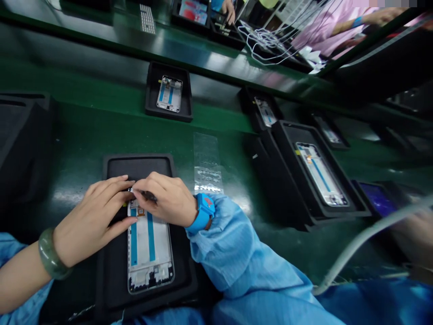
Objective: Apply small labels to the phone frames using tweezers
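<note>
A phone frame (144, 243) with blue adhesive strips lies in a black foam tray (113, 284) in front of me. My left hand (98, 214) has its fingers stretched out over the frame's upper left edge, thumb resting on the inner plate. At the frame's top end my right hand (165, 196) is closed in a pinch around a small dark tool (149, 196), mostly hidden by the fingers. The fingertips of both hands nearly meet at the upper left corner, where a tiny part is too small to name.
Clear plastic film (207, 162) lies right of the tray. Stacked foam trays with another phone frame (321, 174) stand at the right, and a tray with a frame (171, 92) sits ahead. Black foam (20, 144) is at left. Across the bench are white cables (267, 38) and co-workers' hands (229, 10).
</note>
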Tool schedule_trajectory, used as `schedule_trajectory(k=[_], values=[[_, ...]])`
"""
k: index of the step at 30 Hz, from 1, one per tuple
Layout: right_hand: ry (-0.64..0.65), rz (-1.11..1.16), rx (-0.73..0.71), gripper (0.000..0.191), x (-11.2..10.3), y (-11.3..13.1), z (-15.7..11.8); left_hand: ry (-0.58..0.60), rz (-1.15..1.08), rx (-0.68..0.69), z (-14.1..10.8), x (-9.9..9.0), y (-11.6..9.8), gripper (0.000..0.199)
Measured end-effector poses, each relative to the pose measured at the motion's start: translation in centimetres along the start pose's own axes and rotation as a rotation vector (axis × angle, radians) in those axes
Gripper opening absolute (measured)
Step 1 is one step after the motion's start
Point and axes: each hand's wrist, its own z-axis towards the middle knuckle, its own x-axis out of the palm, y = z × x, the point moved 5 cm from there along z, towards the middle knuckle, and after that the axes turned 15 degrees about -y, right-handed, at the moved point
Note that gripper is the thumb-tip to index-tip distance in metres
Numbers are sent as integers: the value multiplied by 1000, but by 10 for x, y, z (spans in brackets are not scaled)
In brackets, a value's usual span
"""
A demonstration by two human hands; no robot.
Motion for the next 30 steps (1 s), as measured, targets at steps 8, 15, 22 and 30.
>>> schedule_trajectory(k=[8,15,22,30], values=[[-339,564,629,20,-11,-37,0,35,61,49,1,2,-4,43],[-194,659,704,27,4,-47,-3,29,110,80,1,4,-6,39],[-141,569,618,18,1,-42,1,33,131,89,1,5,-7,40],[-109,476,558,16,0,-39,3,42,138,101,0,7,-5,41]])
